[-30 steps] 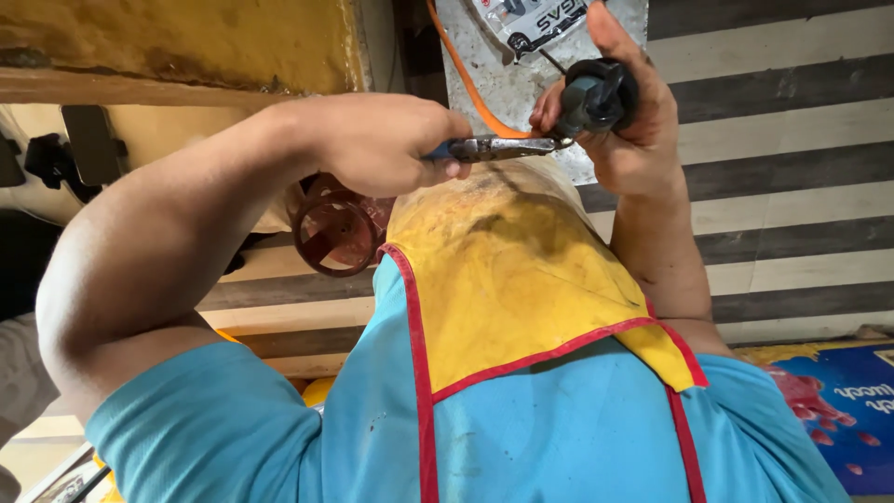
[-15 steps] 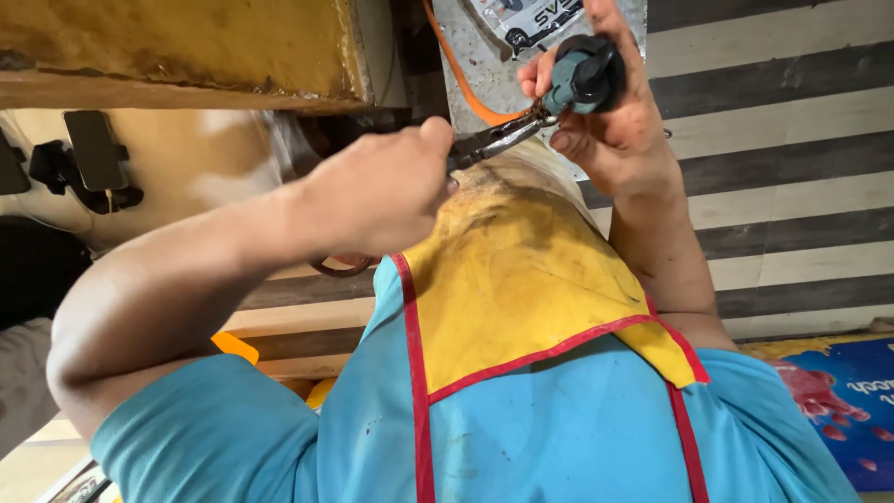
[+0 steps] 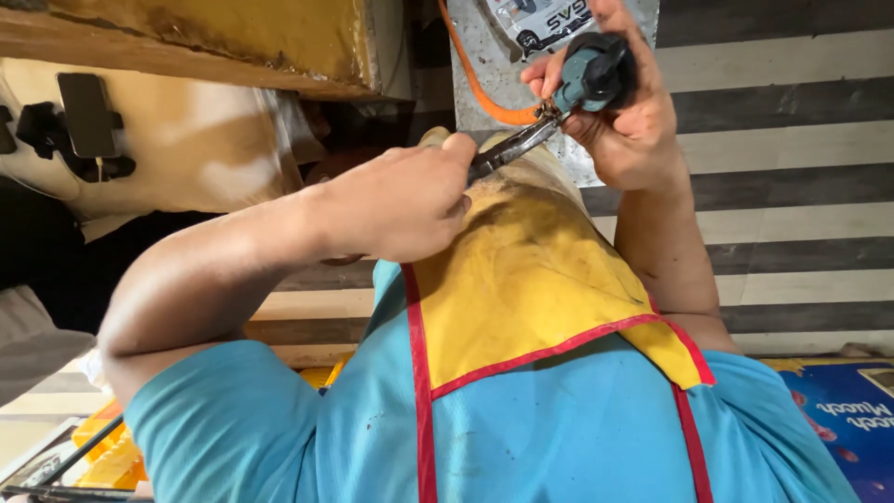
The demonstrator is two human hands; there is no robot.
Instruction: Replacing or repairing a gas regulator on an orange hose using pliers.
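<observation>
Yellow apron (image 3: 521,279), blue shirt (image 3: 559,428), striped floor (image 3: 792,186), mounted phone (image 3: 86,114).

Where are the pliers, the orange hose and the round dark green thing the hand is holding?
pliers (image 3: 507,149), head view, on the dark metal neck just past the left hand.
orange hose (image 3: 470,84), head view, on the middle of its curve.
round dark green part (image 3: 591,73), head view, on its rounded body.

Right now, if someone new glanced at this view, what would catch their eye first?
Probably the two hands meeting at the top centre: the right hand grips a dark teal round fitting joined to an orange hose, while the left hand closes pliers on the fitting's neck. Below them, a stained yellow cloth with red edging lies over the blue shirt, filling the lower middle.
</observation>
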